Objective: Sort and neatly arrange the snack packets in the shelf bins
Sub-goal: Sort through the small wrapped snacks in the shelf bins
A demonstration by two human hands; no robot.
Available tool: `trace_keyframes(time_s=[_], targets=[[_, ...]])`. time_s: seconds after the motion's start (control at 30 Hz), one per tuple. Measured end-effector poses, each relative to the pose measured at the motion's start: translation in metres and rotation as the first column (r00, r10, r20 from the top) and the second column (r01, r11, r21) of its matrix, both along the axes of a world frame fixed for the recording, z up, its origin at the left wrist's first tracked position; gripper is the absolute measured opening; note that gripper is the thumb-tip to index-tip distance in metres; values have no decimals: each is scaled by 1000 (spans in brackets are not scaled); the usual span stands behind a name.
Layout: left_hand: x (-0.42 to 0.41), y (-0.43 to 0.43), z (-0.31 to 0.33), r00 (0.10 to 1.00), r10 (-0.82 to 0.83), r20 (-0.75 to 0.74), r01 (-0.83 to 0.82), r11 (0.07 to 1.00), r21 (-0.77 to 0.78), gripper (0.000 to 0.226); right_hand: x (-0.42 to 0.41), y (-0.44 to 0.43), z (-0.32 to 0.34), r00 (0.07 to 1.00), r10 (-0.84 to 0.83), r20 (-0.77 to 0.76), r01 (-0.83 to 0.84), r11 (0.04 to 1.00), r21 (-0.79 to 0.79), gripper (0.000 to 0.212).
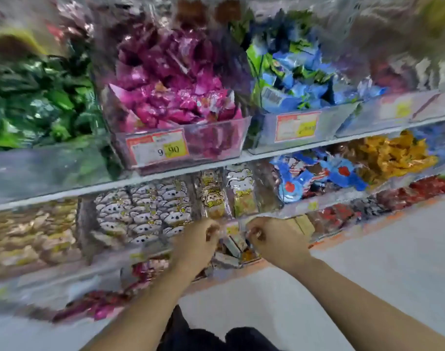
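Left grip (198,239): fingers are curling in tight, the back of the hand facing the camera; whether they are pinching a packet is too blurred to tell.
Right grip (274,235): fingers are curling the same way toward the left grip; I cannot tell what, if anything, it is holding.
Small packets (230,250): these are lying jumbled on the low shelf (327,243), between the 2 grips and just below them, some tilting on edge.
Bear packets (143,211): these are standing in tidy rows above and to the left of the left grip.
Yellow packets (214,196): these are sitting just above the gap between the grips.
Pink packets (176,97): these are heaping in a clear bin (216,140) well above both grips, behind a price tag (158,149).
Step in hand: judging by the pose, the person is likely gathering or straightening the small packets.
Doing it well: probably working 1 kind at a time, turning each packet face-forward and squaring edges to match the rows above the left grip; pinching sealed edges rather than squeezing middles.
Watching for: a careless sweep could be knocking packets onto the floor (368,262), right of the right grip.
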State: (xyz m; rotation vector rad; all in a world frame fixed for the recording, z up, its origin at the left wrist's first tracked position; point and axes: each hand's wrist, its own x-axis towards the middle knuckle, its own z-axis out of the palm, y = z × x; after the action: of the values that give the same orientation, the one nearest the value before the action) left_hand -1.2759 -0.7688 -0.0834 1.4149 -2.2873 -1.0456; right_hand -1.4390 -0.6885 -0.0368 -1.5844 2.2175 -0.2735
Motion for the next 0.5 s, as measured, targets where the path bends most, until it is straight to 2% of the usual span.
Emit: trace_keyframes(time_s=[0.1, 0.2, 0.37, 0.43, 0.5], targets=[[6, 20, -18, 988, 151, 36, -151, 989, 2, 16, -10, 1, -13, 985, 167, 35, -168, 985, 28, 14], [24, 45, -38, 961, 251, 120, -248, 968, -35, 19, -6, 9, -28, 964, 263, 37, -265, 961, 78, 16], [66, 68, -85, 947, 285, 151, -287, 958, -3, 20, 17, 16, -73, 954, 253, 162, -276, 952, 134, 21], [82, 62, -108, 946, 274, 174, -279, 960, 4, 20, 28, 9, -98, 951, 259, 172, -281, 952, 121, 19], [95, 49, -133, 948, 246, 202, -238, 969, -62, 18, 42, -3, -129, 950, 280, 142, -296, 949, 110, 18]])
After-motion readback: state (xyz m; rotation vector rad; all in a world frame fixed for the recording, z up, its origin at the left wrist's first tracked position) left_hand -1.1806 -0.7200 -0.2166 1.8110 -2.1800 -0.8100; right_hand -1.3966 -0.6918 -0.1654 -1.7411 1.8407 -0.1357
